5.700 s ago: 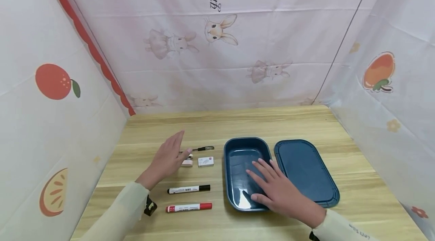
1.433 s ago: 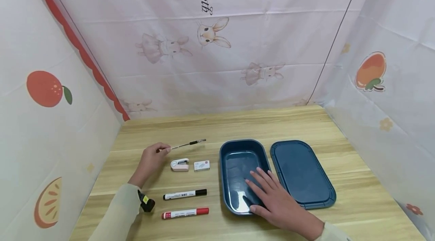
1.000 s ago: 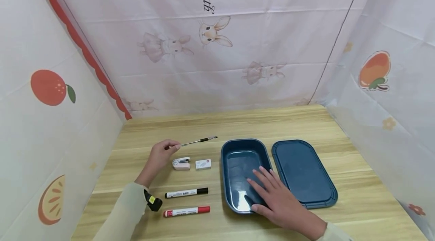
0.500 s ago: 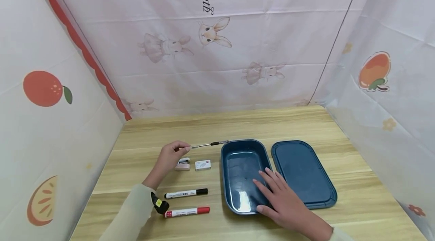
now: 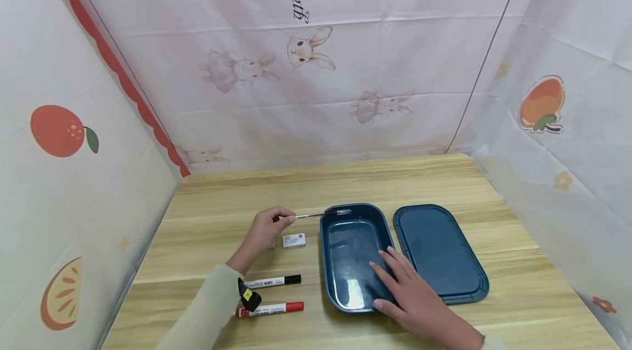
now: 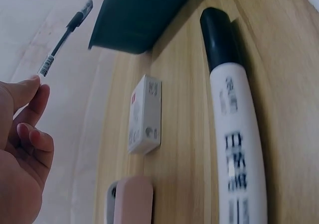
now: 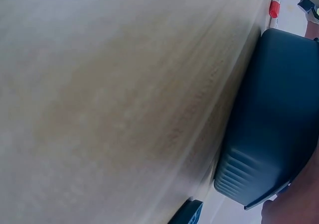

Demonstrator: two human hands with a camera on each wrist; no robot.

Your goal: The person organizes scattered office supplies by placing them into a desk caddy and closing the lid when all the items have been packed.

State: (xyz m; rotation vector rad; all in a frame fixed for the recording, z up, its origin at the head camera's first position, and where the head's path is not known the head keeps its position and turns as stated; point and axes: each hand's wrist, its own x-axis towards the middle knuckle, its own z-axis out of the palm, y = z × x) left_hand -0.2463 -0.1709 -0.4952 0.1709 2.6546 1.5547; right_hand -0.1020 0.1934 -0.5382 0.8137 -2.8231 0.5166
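My left hand (image 5: 266, 232) pinches one end of a slim clear pen (image 6: 62, 41) between thumb and index finger. The pen points rightward, and its black capped end lies over the far left corner of a deep blue plastic box (image 5: 324, 262). In the left wrist view the pen is raised off the table. My right hand (image 5: 417, 298) has its fingers spread across the box's near right rim. Below the left hand a pink and white stapler (image 6: 133, 201) is mostly hidden in the head view. Beside it sits a small white carton (image 5: 294, 240).
A black-capped marker (image 5: 276, 281) and a red marker (image 5: 278, 308) lie left of the box, partly behind the left wrist camera. The matching blue lid (image 5: 439, 251) lies flat to the right. Printed cloth walls (image 5: 424, 43) enclose the wooden table.
My left hand has taken hold of the pen, lifted it and carried it rightward until its capped end reaches over the box. My right hand stays at the rim, shifted slightly.
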